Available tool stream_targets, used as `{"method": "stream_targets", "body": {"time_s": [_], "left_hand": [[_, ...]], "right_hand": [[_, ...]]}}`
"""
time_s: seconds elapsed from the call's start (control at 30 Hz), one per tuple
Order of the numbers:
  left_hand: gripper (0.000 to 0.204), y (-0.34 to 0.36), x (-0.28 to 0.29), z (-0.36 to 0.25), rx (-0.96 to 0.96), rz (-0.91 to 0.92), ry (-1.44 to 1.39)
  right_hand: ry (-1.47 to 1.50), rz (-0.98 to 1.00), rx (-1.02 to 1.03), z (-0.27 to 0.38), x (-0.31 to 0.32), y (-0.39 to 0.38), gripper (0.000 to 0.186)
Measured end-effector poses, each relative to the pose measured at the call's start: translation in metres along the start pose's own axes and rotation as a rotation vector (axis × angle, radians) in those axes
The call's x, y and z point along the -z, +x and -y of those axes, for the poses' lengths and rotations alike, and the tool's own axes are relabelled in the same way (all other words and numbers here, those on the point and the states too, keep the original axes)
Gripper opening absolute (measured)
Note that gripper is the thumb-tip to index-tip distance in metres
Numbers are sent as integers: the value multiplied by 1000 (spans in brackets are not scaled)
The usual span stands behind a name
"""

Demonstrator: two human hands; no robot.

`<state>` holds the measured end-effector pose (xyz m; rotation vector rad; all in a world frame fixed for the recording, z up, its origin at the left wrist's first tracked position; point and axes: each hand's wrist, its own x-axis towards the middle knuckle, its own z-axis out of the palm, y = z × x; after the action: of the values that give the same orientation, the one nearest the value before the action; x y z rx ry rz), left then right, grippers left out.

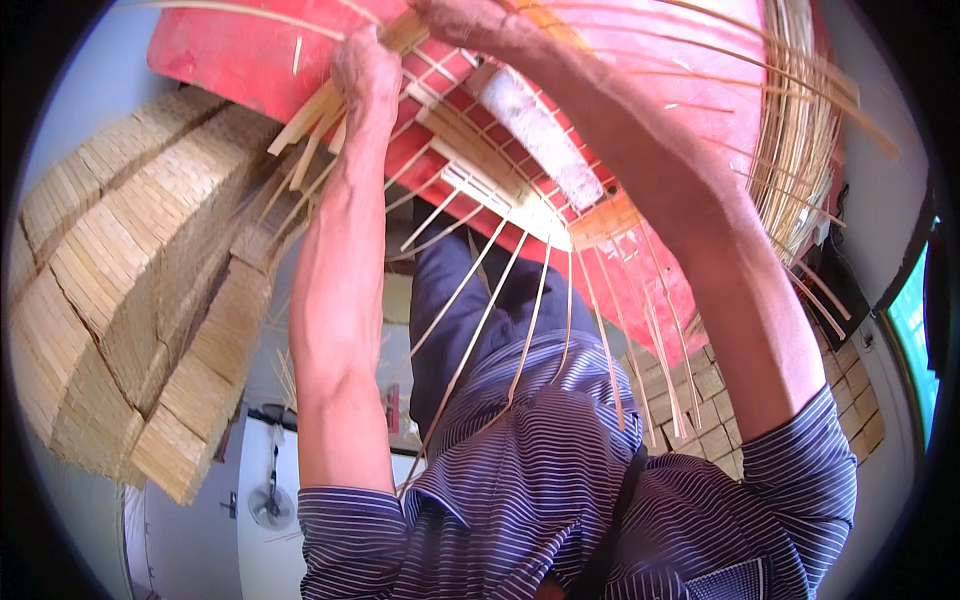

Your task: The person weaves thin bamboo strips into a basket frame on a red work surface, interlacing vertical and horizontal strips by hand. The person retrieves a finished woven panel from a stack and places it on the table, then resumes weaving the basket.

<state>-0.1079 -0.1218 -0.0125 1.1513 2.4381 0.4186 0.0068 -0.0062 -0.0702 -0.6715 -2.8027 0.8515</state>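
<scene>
Left hand (pixel 365 70) on flat pale bamboo strips (pixel 310 125) over red board (pixel 230 55)

Left hand (pixel 365 70) grips bamboo strips (pixel 310 120) of a half-woven mat (pixel 480 160) over a red board (pixel 240 60); right hand unseen

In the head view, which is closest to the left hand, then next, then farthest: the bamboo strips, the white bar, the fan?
From the left hand:
1. Bamboo strips: right at the fingers, touching them.
2. White bar: to the right, lying across the weave on the red board.
3. Fan: far down at the lower left, beside the striped shirt.
</scene>
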Motion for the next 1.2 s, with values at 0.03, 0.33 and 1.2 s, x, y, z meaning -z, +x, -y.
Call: {"method": "stream_targets", "body": {"time_s": [0.03, 0.33, 1.2], "left_hand": [[27, 3, 9, -5, 21, 43, 8], [31, 18, 4, 23, 94, 175, 81], [33, -150, -68, -185, -1079, 319, 65]], "right_hand": [[-46, 32, -23, 0, 8, 7, 19], [-52, 17, -484, 110, 115, -139, 51], [424, -837, -1000, 237, 409, -584, 46]]}}
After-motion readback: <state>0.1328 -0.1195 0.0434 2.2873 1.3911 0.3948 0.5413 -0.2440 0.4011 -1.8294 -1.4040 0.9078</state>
